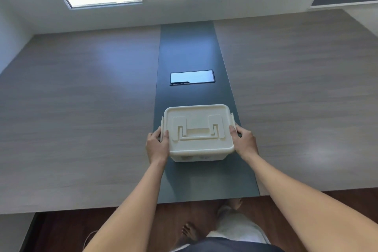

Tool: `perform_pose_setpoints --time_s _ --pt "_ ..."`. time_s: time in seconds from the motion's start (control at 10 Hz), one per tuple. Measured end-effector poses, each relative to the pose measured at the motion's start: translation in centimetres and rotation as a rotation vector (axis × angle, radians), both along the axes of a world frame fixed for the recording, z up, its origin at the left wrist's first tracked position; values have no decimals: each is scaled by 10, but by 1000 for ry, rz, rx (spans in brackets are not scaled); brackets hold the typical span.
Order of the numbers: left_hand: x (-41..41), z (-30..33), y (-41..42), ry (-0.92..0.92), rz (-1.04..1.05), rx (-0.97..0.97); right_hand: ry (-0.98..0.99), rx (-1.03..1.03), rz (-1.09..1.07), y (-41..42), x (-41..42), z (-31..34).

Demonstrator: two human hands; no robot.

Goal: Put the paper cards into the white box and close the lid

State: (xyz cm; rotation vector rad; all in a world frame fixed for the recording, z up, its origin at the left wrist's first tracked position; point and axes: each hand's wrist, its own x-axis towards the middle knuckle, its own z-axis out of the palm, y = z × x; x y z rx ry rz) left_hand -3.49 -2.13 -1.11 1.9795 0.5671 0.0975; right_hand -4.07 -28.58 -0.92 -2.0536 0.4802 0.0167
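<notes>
We held the white box [199, 145] by both side latches, left hand [158, 145] and right hand [244, 141] fingers curled on them; advise pressing evenly until both seat.

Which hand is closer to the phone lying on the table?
Right, though only slightly. The right hand grips the box's right side, diagonally below the phone. The left hand grips the left side, a bit farther away.
</notes>
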Motion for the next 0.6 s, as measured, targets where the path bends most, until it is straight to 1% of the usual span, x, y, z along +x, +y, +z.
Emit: perform_pose_setpoints --time_s 0.3,0.5,0.6 --pt "45 6 -13 -8 100 -126 -8 14 -44 3 45 -2" --pt "57 3 -5 -25 27 -82 -14 -33 -11 3 59 0" --pt "46 -1 -1 -36 91 -71 -31 -13 -29 0 51 -2"
